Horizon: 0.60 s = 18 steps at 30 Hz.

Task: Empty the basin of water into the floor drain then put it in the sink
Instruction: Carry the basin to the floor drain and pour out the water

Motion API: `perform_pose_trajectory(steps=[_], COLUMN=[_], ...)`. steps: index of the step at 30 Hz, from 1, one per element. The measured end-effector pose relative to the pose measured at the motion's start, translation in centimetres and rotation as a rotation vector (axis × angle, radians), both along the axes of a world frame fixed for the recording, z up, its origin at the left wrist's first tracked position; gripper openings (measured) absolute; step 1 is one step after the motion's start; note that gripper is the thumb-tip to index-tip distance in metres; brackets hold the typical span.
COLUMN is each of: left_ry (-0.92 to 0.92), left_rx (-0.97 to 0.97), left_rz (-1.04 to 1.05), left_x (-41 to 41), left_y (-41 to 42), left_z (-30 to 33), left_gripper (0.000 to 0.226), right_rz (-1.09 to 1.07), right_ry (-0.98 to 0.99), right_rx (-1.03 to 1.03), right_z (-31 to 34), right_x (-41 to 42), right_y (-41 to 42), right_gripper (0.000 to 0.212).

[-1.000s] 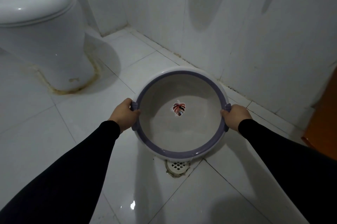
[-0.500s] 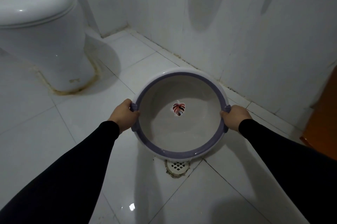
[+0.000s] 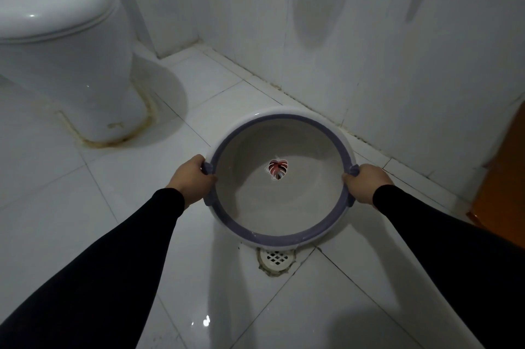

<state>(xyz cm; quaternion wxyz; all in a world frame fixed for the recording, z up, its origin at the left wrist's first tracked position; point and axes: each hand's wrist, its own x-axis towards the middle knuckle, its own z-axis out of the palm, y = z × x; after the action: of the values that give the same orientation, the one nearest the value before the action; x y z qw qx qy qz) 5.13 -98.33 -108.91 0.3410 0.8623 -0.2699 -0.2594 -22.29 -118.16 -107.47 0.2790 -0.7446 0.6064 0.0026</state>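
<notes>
A round white basin (image 3: 279, 230) with a purple rim and a red leaf picture on its bottom is held level above the tiled floor. My left hand (image 3: 193, 178) grips its left rim handle. My right hand (image 3: 365, 182) grips its right one. Shallow clear water seems to lie in the bottom, though it is hard to tell. The white floor drain (image 3: 277, 257) shows just below the basin's near edge, partly covered by it. No sink is in view.
A white toilet (image 3: 65, 44) stands at the left on a stained base. A tiled wall (image 3: 369, 50) runs close behind the basin. An orange-brown wooden door or cabinet (image 3: 502, 192) is at the right edge. The floor tiles look glossy and wet.
The basin has barely moved, drifting slightly away from me so a bit more of the drain shows. Both hands keep the same grip.
</notes>
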Motion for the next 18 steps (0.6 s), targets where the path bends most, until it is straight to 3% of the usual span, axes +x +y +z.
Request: perform_pose_trajectory(steps=[18], left_ry=[-0.027], left_rx=[0.047], left_rz=[-0.039], left_x=[0.02], left_y=[0.57], left_z=[0.23], left_gripper=[0.013], right_rz=[0.027], right_ry=[0.029], right_rx=[0.007], right_z=[-0.65], right_x=[-0.66], right_y=[-0.12], right_gripper=[0.037])
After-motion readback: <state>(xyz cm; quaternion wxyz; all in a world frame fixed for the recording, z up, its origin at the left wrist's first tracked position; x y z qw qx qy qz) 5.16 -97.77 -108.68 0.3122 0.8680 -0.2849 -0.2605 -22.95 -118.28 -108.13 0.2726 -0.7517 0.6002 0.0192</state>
